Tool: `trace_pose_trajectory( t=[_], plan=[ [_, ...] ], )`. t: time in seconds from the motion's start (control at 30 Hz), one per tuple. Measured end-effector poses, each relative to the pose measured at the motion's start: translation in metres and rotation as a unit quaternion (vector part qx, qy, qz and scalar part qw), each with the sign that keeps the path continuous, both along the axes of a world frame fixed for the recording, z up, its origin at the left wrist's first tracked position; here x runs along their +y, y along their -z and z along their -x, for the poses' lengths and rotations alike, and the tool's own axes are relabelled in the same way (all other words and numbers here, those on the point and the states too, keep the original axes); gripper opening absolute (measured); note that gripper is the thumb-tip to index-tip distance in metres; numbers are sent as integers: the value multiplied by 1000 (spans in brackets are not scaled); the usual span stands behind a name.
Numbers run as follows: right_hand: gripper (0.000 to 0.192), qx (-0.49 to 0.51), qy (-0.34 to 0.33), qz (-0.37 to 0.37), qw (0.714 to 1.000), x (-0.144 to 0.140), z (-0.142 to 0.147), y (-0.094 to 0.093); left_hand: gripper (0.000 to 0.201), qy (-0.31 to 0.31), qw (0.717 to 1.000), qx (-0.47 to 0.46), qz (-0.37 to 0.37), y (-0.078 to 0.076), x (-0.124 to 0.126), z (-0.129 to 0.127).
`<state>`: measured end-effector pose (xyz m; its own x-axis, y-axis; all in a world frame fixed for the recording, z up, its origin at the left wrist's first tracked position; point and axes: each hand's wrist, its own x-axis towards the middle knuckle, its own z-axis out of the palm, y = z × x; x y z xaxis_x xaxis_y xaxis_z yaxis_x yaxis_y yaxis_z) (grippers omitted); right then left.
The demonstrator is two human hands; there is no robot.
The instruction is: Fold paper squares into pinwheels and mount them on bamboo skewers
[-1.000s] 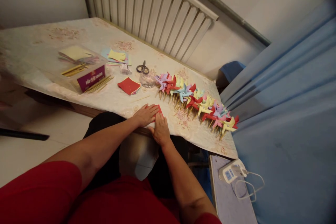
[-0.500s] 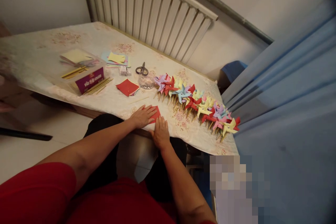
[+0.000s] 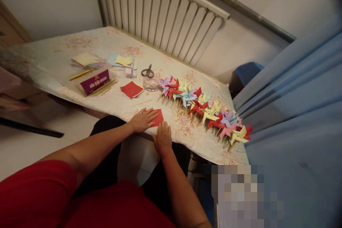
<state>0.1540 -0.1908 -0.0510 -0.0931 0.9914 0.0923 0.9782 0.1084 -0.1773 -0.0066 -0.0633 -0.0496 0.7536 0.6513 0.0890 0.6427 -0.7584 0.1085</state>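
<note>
A red sheet of paper [image 3: 158,117] lies flat near the table's front edge. My left hand [image 3: 143,119] rests flat over its left part, fingers stretched out. At its lower right corner lies my right hand [image 3: 163,138], palm down with the fingers extended and their tips by the paper's edge. Just beyond the hands is a thin stick [image 3: 142,102]. Farther off sits a stack of square paper [image 3: 131,89] with a red sheet on top. Part of the sheet under my left hand is hidden.
Several paper pinwheels [image 3: 210,111] stand in rows on the right. A clear dish [image 3: 151,84], scissors [image 3: 148,71], small boxes [image 3: 130,73] and coloured paper [image 3: 123,60] lie farther back. On the left are a purple-labelled box [image 3: 95,82] and sticks [image 3: 104,88]. A blurred person [image 3: 237,196] is at lower right.
My left hand has slid slightly left, so more of the red paper shows. The right hand stays at the paper's corner. The camera view has shifted a little.
</note>
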Motion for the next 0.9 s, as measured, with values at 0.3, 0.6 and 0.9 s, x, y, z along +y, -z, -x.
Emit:
trace_pose_trajectory(
  t=[0.3, 0.6, 0.9],
  plan=[
    [71, 20, 10, 14, 1000, -4, 0, -2, 58, -5, 1000, 28, -3, -2, 0, -1],
    [67, 46, 10, -2, 999, -4, -1, 4, 56, -5, 1000, 18, -11, 2, 1, 1],
    [67, 50, 9, -1, 999, -4, -2, 5, 55, 0, 1000, 4, -22, 5, 0, 1]
  ],
)
